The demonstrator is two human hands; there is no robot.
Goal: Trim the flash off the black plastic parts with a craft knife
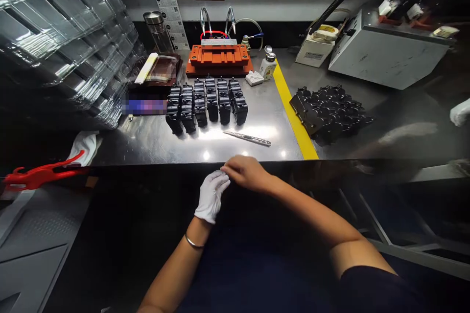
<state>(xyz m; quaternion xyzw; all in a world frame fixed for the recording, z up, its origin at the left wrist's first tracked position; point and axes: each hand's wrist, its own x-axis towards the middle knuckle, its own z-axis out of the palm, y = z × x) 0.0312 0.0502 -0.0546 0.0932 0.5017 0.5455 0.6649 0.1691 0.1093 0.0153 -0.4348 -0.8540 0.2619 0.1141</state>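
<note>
My left hand [213, 195] wears a white glove, with a metal bangle on the wrist below it. Its fingers are bent and held together. Bare and closed in a pinch, my right hand [246, 172] meets the gloved fingertips just off the bench's front edge. Whether something small sits between the two hands is hidden. Beyond them, metal tweezers [247, 138] lie on the bench. Several black ribbed parts [206, 102] stand in side-by-side rows farther back.
Yellow tape [293, 107] crosses the steel bench [257, 154]. Right of it sits a cluster of black parts [330, 110]. An orange fixture [219, 56] and a white dispenser bottle [268, 64] stand behind. Clear trays [69, 44] are stacked left. A white-gloved hand [460, 112] shows at the right edge.
</note>
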